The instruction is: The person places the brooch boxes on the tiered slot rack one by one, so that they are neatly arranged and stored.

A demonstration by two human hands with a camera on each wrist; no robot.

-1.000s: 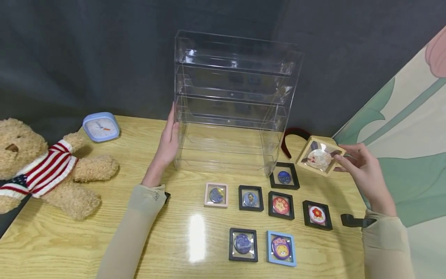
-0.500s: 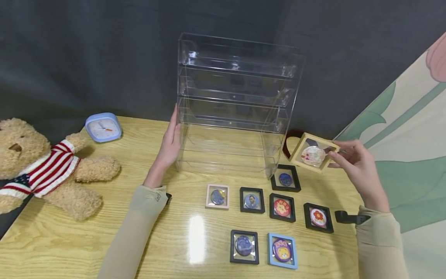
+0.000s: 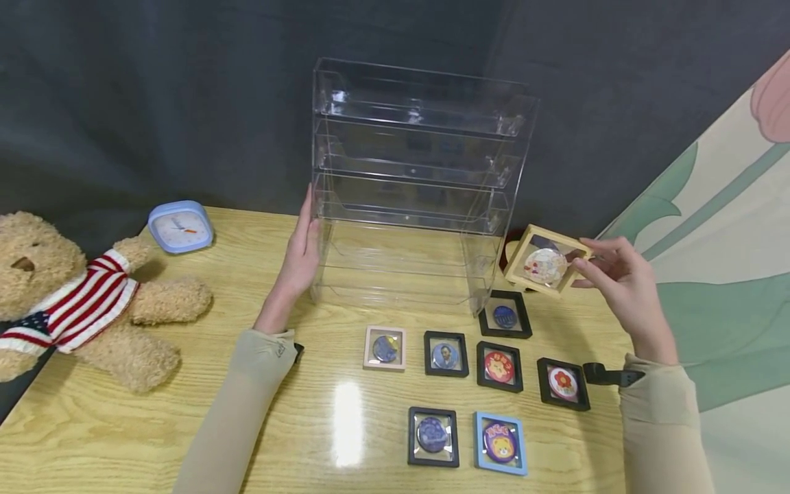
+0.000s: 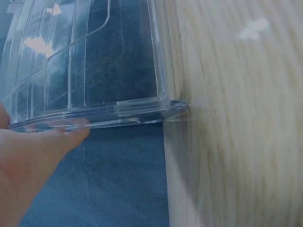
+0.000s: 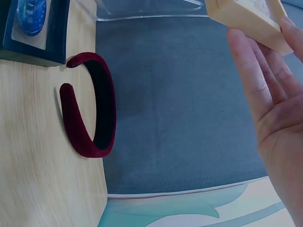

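Observation:
My right hand (image 3: 620, 291) pinches a light-wood display frame (image 3: 546, 264) by its right side, thumb in front. It is tilted in the air, and a round pale badge shows behind its clear window. In the right wrist view the frame's edge (image 5: 255, 21) rests between thumb and fingers. My left hand (image 3: 299, 257) lies against the left side of a clear acrylic display shelf (image 3: 407, 223), fingers straight. Through the left wrist view, fingertips (image 4: 78, 135) touch the shelf's clear side wall (image 4: 137, 111). The shelf has several tiers and stands on the wooden table.
Several small framed badges lie before the shelf, among them a pink frame (image 3: 368, 348), a blue frame (image 3: 523, 446) and a black frame (image 3: 526, 317). A dark red headband (image 5: 78, 123) lies at right. At left are a blue clock (image 3: 181, 227) and a teddy bear (image 3: 160, 298).
My right hand has carried the light-wood frame left and slightly up, closer to the shelf's right side, now covering much of the headband. The left hand stays against the shelf.

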